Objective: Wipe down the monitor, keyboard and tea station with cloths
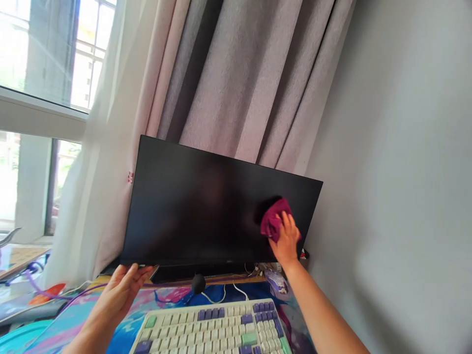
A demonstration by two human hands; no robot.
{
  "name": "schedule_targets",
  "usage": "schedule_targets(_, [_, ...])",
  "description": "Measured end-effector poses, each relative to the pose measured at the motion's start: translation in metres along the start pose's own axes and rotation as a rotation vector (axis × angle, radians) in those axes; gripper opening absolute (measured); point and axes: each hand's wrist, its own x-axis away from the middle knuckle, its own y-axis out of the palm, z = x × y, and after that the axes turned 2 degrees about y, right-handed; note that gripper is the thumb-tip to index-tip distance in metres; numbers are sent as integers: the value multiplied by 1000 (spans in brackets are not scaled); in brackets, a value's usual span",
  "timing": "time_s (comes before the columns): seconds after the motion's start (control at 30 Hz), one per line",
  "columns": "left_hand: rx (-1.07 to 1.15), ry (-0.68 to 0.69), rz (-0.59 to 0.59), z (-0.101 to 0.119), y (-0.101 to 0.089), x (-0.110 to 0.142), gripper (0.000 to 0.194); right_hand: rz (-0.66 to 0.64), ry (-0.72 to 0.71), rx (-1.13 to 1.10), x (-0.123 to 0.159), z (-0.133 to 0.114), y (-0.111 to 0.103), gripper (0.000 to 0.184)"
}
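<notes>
A wide black monitor [191, 206] stands tilted in the view, its screen dark. My right hand [286, 241] presses a dark magenta cloth [273, 219] against the right part of the screen, with the fingers bent over it. At the lower left corner, my left hand [127, 282] grips the bottom edge of the monitor between thumb and fingers. Some of its fingertips are hidden behind that edge.
Below the monitor lies a white keyboard [206, 329] with purple and green keys, on a colourful desk mat [129, 324]. A round black microphone-like ball [198, 283], cables and a mouse [276, 281] are near it. Curtains [236, 88] hang behind; a grey wall [398, 172] stands right.
</notes>
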Motion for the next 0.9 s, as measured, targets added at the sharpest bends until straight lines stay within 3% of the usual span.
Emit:
schedule_targets(0.1, [-9,6,22,0,2,1,43,63,224,0,31,52,16,74])
schedule_targets(0.17, [-12,10,33,-1,2,2,41,94,373,-29,46,72,26,81])
schedule_targets(0.27, [-9,29,32,-2,3,4,36,118,522,-49,60,73,34,90])
schedule_targets(0.33, [-1,38,21,-2,4,6,36,109,495,-20,63,56,33,91])
schedule_targets(0.4, [20,35,4,-2,5,8,37,65,334,23,61,32,28,86])
schedule_targets(0.53, [96,54,-48,-5,2,9,34,-131,-143,68,44,-22,11,68])
schedule_targets(0.77, [240,18,-53,-8,-2,9,15,-330,-821,-6,-19,-125,-1,69])
schedule_targets(0.9, [329,-29,-91,-1,0,14,44,-376,-1096,-97,-47,-205,8,54])
